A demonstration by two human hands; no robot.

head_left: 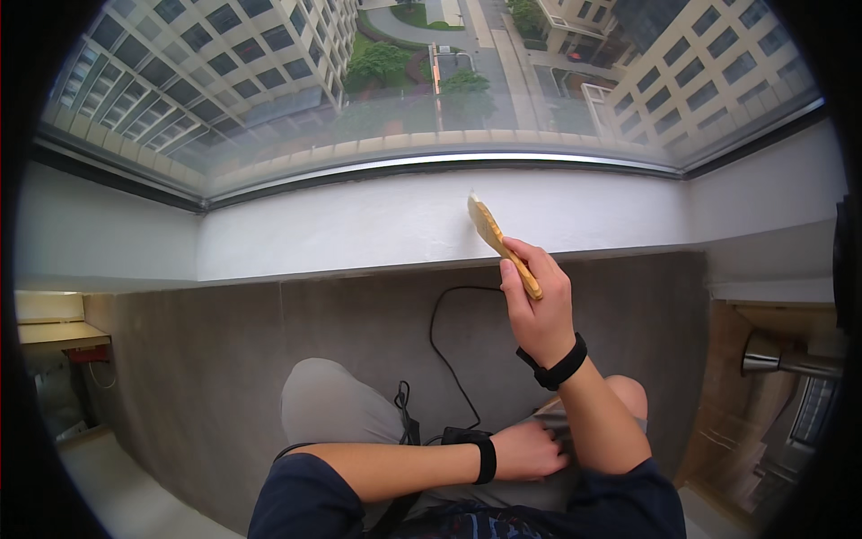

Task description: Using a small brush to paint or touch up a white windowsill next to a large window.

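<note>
My right hand (541, 305) grips a flat brush (487, 222) by its yellowish wooden handle, thumb on one side and fingers on the other. The brush tilts up and to the left, its pale bristle end over the white window sill (332, 222). I cannot tell whether the bristles touch the sill. My left hand (530, 451) rests low across my lap, by the grey shorts, with its fingers curled under. Whatever may be inside those fingers is hidden. Black bands circle both wrists.
A window pane with a dark frame (449, 163) borders the sill; buildings and a street lie far below. A black cable (433, 332) loops over the grey wall beneath the sill. A metal cylinder (763, 353) stands at the right, a wooden shelf (63, 334) at the left.
</note>
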